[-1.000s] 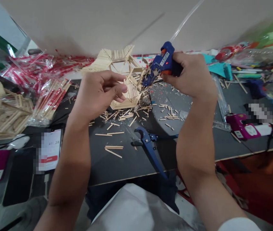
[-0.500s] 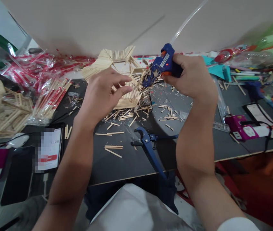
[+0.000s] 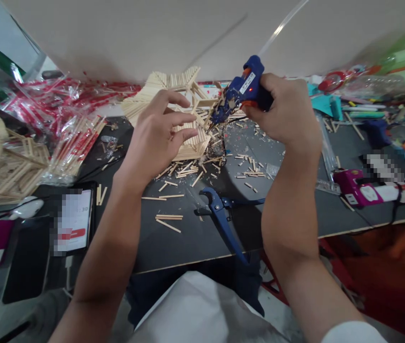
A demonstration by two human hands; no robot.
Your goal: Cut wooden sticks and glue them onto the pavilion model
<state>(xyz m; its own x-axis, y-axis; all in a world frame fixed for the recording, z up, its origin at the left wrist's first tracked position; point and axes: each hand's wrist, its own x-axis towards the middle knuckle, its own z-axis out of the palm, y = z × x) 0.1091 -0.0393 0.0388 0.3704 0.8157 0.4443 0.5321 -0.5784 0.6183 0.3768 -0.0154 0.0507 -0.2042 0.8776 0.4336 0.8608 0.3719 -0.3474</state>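
My right hand (image 3: 283,110) is wrapped round a blue hot glue gun (image 3: 249,85) with a glowing red light and a clear glue stick (image 3: 281,27) rising from its back. The gun's nozzle points down and left at a model built of thin wooden sticks (image 3: 178,81). My left hand (image 3: 164,131) hovers over the model's left front, its fingers curved and apart, with nothing visible between them. Part of the model is hidden behind that hand. Whether the nozzle touches the sticks I cannot tell.
Cut stick pieces (image 3: 187,169) and a blue pipe cutter (image 3: 220,216) lie on the dark table (image 3: 159,252). To the left are bagged sticks (image 3: 75,147), a second stick model (image 3: 20,166) and a phone (image 3: 75,221). A purple device (image 3: 352,188) sits to the right.
The glue gun's back end has risen slightly with my right hand. My left hand has shifted a little to the right, and its fingers have spread wider.
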